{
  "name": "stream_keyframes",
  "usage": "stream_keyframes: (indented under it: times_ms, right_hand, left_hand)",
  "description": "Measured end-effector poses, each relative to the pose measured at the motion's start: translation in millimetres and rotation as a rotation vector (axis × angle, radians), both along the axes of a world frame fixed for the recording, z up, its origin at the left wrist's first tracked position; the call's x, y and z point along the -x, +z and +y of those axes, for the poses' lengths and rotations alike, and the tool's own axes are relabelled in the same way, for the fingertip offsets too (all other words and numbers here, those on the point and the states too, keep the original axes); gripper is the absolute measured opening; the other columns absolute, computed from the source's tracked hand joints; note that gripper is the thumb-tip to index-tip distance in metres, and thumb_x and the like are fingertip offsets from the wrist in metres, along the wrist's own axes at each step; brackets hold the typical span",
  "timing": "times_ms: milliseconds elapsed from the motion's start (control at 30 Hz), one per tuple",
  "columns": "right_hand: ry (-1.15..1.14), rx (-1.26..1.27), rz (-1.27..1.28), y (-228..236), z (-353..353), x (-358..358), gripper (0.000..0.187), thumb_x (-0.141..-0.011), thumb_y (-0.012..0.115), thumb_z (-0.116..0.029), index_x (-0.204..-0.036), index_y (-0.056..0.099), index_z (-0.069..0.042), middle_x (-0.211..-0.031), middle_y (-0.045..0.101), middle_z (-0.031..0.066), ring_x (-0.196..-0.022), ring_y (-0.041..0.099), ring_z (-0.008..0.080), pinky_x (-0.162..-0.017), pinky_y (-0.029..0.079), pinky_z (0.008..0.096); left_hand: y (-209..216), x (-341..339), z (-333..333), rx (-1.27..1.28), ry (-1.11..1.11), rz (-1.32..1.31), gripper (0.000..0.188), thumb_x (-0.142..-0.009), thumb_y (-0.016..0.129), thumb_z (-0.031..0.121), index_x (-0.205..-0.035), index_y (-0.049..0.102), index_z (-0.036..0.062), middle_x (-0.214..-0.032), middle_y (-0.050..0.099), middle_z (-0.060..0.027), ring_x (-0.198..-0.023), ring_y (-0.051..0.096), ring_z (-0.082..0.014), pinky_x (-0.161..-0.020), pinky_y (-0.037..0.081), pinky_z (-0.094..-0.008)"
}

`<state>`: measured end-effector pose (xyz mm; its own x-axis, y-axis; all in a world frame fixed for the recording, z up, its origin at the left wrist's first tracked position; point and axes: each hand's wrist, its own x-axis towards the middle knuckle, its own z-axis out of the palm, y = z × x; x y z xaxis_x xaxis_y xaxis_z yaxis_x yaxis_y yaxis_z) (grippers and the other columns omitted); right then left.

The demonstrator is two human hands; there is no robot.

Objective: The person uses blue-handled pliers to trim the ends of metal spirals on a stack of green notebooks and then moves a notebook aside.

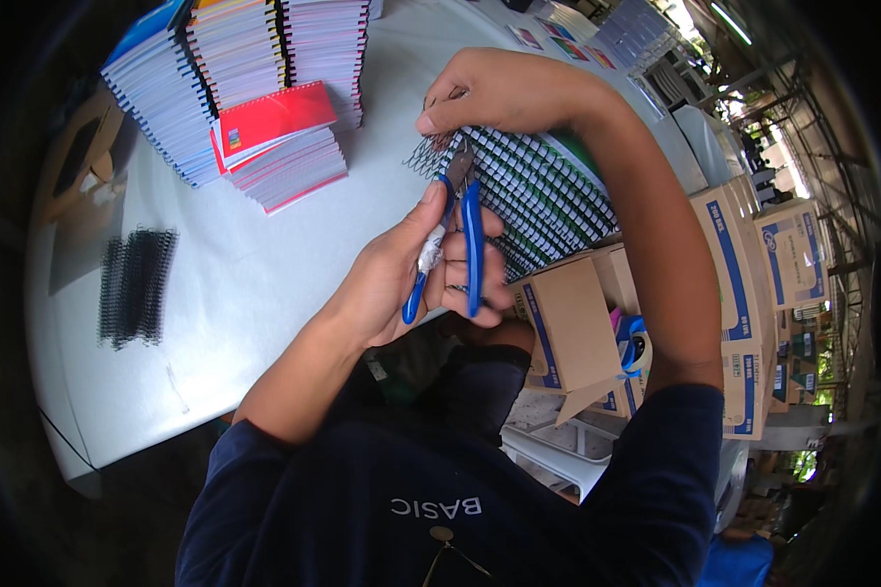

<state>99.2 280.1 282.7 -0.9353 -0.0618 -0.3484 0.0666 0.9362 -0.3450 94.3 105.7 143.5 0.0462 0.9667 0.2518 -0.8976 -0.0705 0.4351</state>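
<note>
My left hand (pixel 392 264) holds cutting pliers (pixel 474 249) with blue handles. The handles are spread and the fingers curl behind them; a whitish wrap covers part of one handle. The jaws point away from me, at the edge of a stack of spiral-bound notebooks (pixel 548 201) with black coils and green and white edges. Past the jaws, my right hand (pixel 504 93) bends over the far end of the stack. Its thumb and fingers are pinched at the loose ends of the black spiral wires (pixel 426 155), which stick out beyond the notebooks.
Tall stacks of bound notebooks (pixel 235 59) stand at the far left, with a shorter pile under a red cover (pixel 279 122) before them. A bundle of black coils (pixel 137 287) lies on the white-covered table (pixel 255 264). Open cardboard boxes (pixel 578 318) and a white plastic chair (pixel 558 455) are at the right.
</note>
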Motion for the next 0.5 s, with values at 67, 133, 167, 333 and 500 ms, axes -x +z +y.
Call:
stream_keyframes:
  times_ms: [67, 133, 167, 333, 500]
  right_hand:
    - [-0.011, 0.001, -0.033, 1, 4, 4, 0.038, -0.087, 0.060, -0.032, -0.091, 0.067, 0.004, -0.078, 0.067, 0.0080, -0.073, 0.058, 0.0116, -0.071, 0.044, 0.0263]
    - [-0.035, -0.012, -0.068, 5, 3, 6, 0.037, -0.087, 0.060, -0.033, -0.091, 0.067, 0.003, -0.078, 0.067, 0.0070, -0.073, 0.058, 0.0112, -0.071, 0.044, 0.0260]
    - [-0.045, -0.018, -0.087, 5, 2, 7, 0.037, -0.087, 0.060, -0.033, -0.092, 0.068, 0.003, -0.078, 0.067, 0.0064, -0.074, 0.058, 0.0110, -0.071, 0.044, 0.0259]
    - [-0.010, -0.047, -0.064, 10, 2, 4, 0.035, -0.087, 0.059, -0.034, -0.089, 0.068, 0.000, -0.072, 0.063, 0.0035, -0.068, 0.054, 0.0105, -0.067, 0.042, 0.0275]
    - [0.004, -0.128, -0.079, 15, -6, 4, 0.035, -0.087, 0.059, -0.033, -0.095, 0.068, 0.000, -0.080, 0.067, 0.0062, -0.076, 0.058, 0.0121, -0.073, 0.045, 0.0277]
  left_hand:
    - [7, -4, -2, 0.130, 0.079, 0.079, 0.065, -0.097, 0.021, 0.053, -0.122, 0.047, -0.0016, -0.101, 0.063, -0.0221, -0.100, 0.061, -0.0409, -0.084, 0.051, -0.0490]
    - [7, -1, 0, 0.131, 0.090, 0.044, 0.065, -0.097, 0.021, 0.053, -0.122, 0.047, -0.0015, -0.101, 0.063, -0.0221, -0.101, 0.060, -0.0417, -0.085, 0.050, -0.0496]
    - [5, 2, 1, 0.139, 0.083, 0.021, 0.066, -0.097, 0.021, 0.053, -0.122, 0.047, -0.0014, -0.102, 0.062, -0.0222, -0.102, 0.059, -0.0427, -0.086, 0.050, -0.0506]
    - [5, 7, 5, 0.109, 0.042, -0.015, 0.063, -0.097, 0.022, 0.053, -0.119, 0.047, -0.0012, -0.099, 0.061, -0.0216, -0.100, 0.061, -0.0386, -0.083, 0.052, -0.0460]
    - [9, 4, -1, 0.135, 0.043, 0.009, 0.062, -0.097, 0.023, 0.053, -0.116, 0.048, -0.0006, -0.098, 0.061, -0.0210, -0.096, 0.063, -0.0365, -0.080, 0.053, -0.0425]
